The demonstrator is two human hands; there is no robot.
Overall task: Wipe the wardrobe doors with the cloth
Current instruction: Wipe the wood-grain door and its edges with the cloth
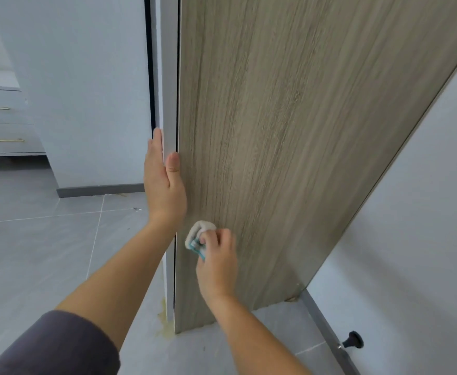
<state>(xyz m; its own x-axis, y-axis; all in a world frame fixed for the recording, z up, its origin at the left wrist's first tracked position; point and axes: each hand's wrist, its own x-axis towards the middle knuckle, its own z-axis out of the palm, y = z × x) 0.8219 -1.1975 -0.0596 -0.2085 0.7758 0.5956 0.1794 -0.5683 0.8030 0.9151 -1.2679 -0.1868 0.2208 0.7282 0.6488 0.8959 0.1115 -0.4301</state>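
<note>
The cloth (198, 234) is bunched into a small wad and pressed against the wood-grain door (289, 131), low down near its left edge and just below your other wrist. Your right hand (216, 255) has its fingers curled round the wad, gripping it tight, with a pale fold and a bit of blue trim poking out past the fingertips.

To wipe well here, open the wad out a little so more fabric meets the panel. Then run long strokes along the grain rather than scrubbing in one spot. Most of the panel lies above the cloth, so you likely have plenty left to cover.

The door stands upright, its long axis running from the floor (45, 239) up past the top of the view, and the grain follows that line. Its broad face is turned towards you and its white edge (170, 77) is on the left.

Your left hand (163, 182) is flat and holds nothing closed. Straight fingers lie along the white edge and the thumb rests on the wood face. Keep it there to brace the door as you press.

A black door stop (353, 341) sticks out of the skirting at lower right, so mind your feet near it.
</note>
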